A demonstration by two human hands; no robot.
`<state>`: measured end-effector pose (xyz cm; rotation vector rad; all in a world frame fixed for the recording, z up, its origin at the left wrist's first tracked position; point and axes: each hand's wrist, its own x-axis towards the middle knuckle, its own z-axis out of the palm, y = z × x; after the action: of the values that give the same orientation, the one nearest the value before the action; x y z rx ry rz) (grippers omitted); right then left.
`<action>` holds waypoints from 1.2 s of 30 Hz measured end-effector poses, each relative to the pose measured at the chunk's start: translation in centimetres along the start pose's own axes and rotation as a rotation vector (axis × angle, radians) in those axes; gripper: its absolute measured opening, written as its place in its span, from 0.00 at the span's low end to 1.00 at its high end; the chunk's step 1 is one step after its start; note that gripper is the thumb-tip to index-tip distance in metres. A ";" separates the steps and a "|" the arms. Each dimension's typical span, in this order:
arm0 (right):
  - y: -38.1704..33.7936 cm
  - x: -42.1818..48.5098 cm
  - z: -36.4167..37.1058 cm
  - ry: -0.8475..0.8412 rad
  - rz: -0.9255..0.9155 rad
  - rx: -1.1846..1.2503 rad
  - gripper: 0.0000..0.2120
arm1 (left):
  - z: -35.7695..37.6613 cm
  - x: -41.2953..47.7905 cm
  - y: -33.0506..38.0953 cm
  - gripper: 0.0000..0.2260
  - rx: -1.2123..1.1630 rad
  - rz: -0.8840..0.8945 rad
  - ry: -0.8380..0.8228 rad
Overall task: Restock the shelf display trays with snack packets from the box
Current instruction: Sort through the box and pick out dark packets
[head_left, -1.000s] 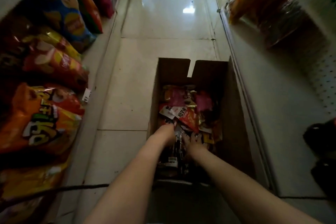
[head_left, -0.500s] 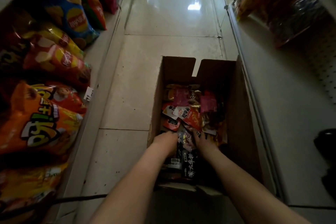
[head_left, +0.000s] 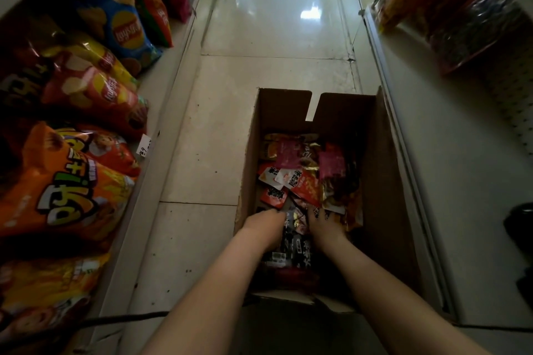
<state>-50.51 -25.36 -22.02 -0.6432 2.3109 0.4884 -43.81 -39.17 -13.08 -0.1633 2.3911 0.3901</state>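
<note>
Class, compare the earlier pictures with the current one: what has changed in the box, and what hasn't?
The left hand drew back slightly toward the person, uncovering a small red packet. The right hand barely shifted. Both stay in the box flanking the dark packets; nothing lifted out.

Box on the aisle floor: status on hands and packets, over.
Left hand, right hand down in box, flanking dark packets; grip unclear. Snack packets loose in box, none lifted. Nothing seen blocking.

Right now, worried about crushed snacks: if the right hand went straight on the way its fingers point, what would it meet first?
Probably the red packet just ahead of the right hand in the box; depth is unclear.
</note>
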 end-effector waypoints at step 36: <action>-0.3 -2.6 -1.6 -0.251 -0.188 0.298 0.33 | 0.6 -1.6 -0.4 0.16 -0.319 -0.136 0.353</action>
<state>-49.44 -25.60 -19.11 -0.6065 2.0092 0.1233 -42.16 -39.30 -12.55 -0.5784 2.6248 0.7272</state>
